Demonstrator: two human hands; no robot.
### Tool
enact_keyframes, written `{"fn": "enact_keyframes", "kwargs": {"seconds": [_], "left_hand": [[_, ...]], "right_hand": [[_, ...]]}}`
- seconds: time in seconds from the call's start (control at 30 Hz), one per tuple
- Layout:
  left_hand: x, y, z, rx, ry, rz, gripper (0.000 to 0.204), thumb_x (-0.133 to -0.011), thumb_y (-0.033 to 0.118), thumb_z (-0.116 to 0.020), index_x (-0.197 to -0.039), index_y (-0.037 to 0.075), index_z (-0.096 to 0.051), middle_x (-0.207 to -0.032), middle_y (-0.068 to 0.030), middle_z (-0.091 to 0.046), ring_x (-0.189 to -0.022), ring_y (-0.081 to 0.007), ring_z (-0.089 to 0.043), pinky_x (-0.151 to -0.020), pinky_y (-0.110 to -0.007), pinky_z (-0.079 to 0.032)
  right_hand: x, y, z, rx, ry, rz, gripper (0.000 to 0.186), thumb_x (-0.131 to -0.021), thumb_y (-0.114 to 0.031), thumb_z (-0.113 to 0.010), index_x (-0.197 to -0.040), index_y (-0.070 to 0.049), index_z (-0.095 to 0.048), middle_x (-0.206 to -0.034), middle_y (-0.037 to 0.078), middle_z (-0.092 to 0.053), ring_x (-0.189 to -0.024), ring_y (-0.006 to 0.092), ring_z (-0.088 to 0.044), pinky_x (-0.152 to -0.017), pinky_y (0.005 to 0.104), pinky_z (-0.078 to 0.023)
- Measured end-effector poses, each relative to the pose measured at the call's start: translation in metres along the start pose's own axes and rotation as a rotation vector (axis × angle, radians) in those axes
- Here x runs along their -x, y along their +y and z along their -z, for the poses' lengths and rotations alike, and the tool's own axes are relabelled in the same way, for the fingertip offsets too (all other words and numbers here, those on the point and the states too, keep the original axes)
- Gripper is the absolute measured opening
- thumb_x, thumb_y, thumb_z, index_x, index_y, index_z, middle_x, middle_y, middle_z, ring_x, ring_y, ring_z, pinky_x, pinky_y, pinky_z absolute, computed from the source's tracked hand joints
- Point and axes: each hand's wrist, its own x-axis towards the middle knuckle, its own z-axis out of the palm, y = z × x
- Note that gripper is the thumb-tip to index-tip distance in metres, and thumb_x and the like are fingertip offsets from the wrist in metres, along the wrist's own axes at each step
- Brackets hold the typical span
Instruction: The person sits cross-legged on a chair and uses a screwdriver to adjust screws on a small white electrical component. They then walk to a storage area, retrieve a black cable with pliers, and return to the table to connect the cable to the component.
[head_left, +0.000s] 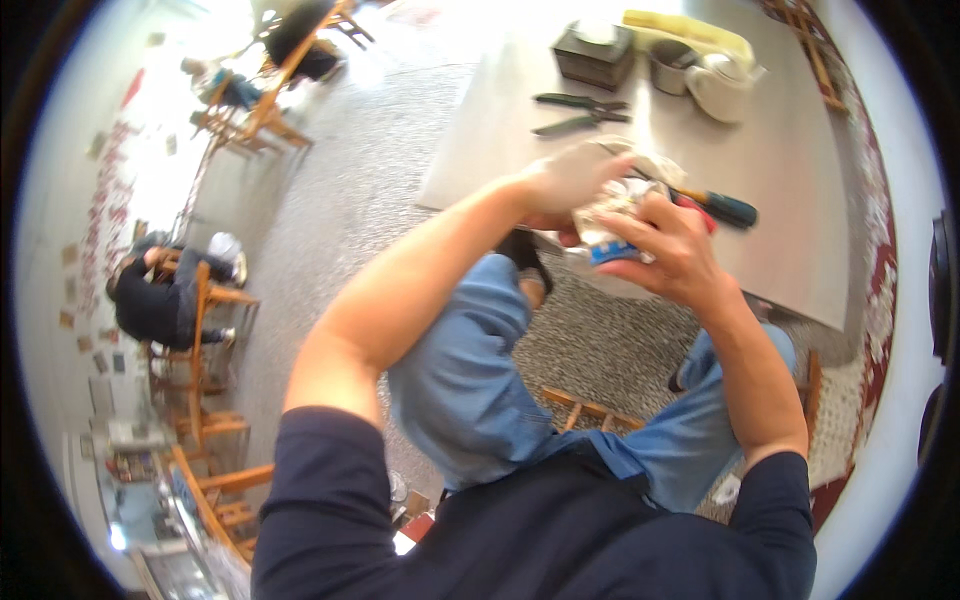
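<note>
In front of me, at the table's near edge, my right hand (680, 245) is closed around a small crumpled white packet with a blue band (610, 250). My left hand (575, 185) is against the packet's left side; motion smears it, and its grip is unclear. Just beyond the hands, a white dish (650, 160) shows partly, mostly hidden by them. A screwdriver (730, 208) with a dark green and orange handle points away to the right of my right hand. Something red (697, 212) shows beside it, too covered to name.
Green-handled pliers (582, 115) lie farther back on the pale table (800, 260). Behind them stand a dark box (594, 58), a dark-filled cup (672, 66), a white teapot (720, 88) and a yellow bundle (690, 35). Wooden chairs (200, 310) and seated people (160, 305) are at left.
</note>
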Motion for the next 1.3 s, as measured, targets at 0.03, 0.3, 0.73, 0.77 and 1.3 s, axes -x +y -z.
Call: {"fn": "enact_keyframes", "kwargs": {"seconds": [0.03, 0.3, 0.73, 0.77, 1.3], "left_hand": [[0.000, 0.004, -0.002, 0.042, -0.017, -0.026, 0.051, -0.105, 0.055, -0.042, -0.116, 0.010, -0.063, -0.079, -0.0080, -0.065, -0.054, -0.0159, -0.058, -0.041, -0.032, -0.044], [-0.018, -0.020, 0.017, -0.048, -0.131, -0.067, 0.053, -0.096, 0.052, -0.063, -0.100, 0.000, -0.067, -0.068, -0.0124, -0.065, -0.049, -0.0187, -0.062, -0.044, -0.029, -0.051], [-0.008, -0.001, 0.015, -0.281, 0.100, -0.301, 0.056, -0.091, 0.052, -0.069, -0.097, -0.004, -0.070, -0.077, -0.0118, -0.071, -0.063, -0.0152, -0.069, -0.057, -0.029, -0.054], [-0.004, 0.003, 0.013, -0.342, 0.165, -0.325, 0.057, -0.090, 0.053, -0.068, -0.097, -0.003, -0.070, -0.078, -0.0118, -0.071, -0.064, -0.0149, -0.069, -0.058, -0.029, -0.054], [-0.010, -0.001, 0.011, -0.685, 0.572, -0.559, 0.061, -0.081, 0.052, -0.075, -0.106, -0.004, -0.069, -0.085, -0.0188, -0.073, -0.087, -0.0267, -0.073, -0.079, -0.037, -0.057]], "right_hand": [[0.003, 0.004, -0.001, 0.014, 0.016, 0.004, 0.046, -0.076, -0.036, -0.084, -0.111, -0.010, -0.074, -0.084, 0.007, -0.061, -0.070, 0.0252, -0.062, -0.060, 0.0384, -0.052], [0.001, 0.008, -0.010, -0.058, 0.142, -0.166, 0.036, -0.074, -0.020, -0.088, -0.103, -0.006, -0.072, -0.084, 0.008, -0.062, -0.064, 0.0223, -0.060, -0.056, 0.0337, -0.048], [0.010, 0.024, -0.024, -0.357, 0.285, -0.724, 0.031, -0.100, -0.032, -0.064, -0.093, -0.002, -0.062, -0.074, 0.000, -0.050, -0.066, 0.0102, -0.046, -0.059, 0.0273, -0.040], [0.018, 0.036, -0.024, -0.424, 0.237, -0.779, 0.036, -0.101, -0.037, -0.062, -0.092, -0.003, -0.062, -0.072, -0.001, -0.050, -0.064, 0.0093, -0.046, -0.057, 0.0267, -0.039], [0.000, 0.025, -0.009, -1.271, 0.014, -1.248, 0.046, -0.102, -0.051, -0.055, -0.092, -0.007, -0.060, -0.070, -0.001, -0.056, -0.048, 0.0057, -0.046, -0.038, 0.0198, -0.027]]}}
